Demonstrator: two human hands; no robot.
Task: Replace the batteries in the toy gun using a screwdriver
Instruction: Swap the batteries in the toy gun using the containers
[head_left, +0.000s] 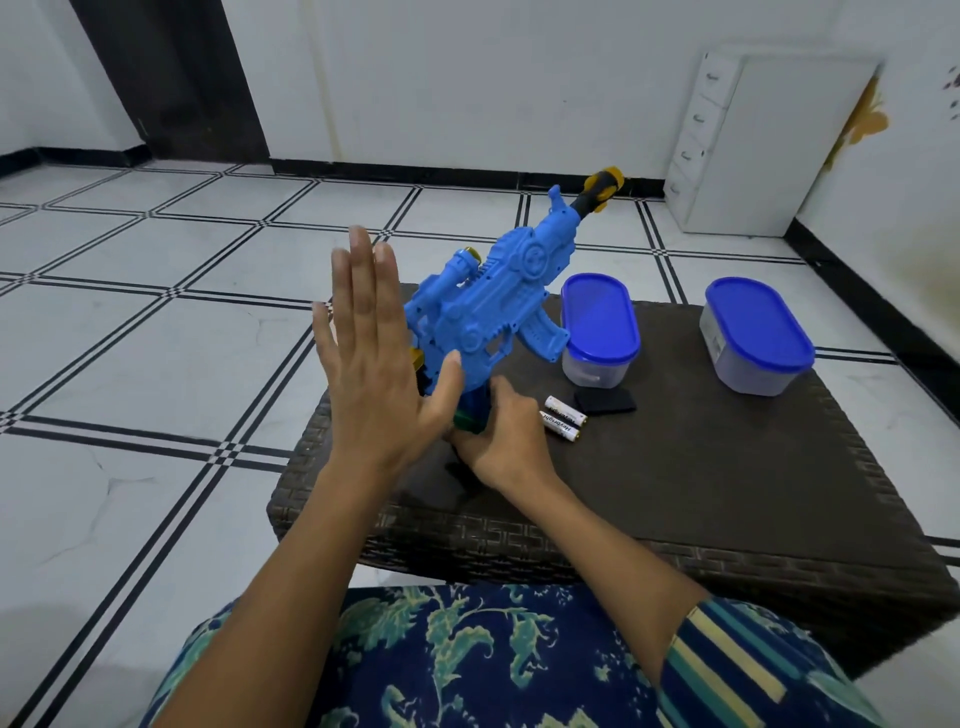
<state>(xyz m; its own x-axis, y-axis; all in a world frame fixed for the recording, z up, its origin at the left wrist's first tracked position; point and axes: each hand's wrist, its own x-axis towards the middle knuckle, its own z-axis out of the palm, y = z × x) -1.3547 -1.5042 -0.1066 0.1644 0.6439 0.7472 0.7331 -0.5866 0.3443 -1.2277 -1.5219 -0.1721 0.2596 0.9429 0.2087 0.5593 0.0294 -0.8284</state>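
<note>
Blue plastic, the gun (483, 306) is held tilted above the woven tabletop (727, 467), barrel raised to the far right. Its handle is clasped from below by the right grip (506, 441), fingers curled round it. The left grip (374, 358) is spread flat, thumb laid against the gun's rear. Two batteries (565, 415) and a black cover (605, 401) are laid just beside the right grip.

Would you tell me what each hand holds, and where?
The right hand holds the toy gun by the bottom of its handle. The left hand holds nothing; it is open and flat beside the gun's rear.
</note>
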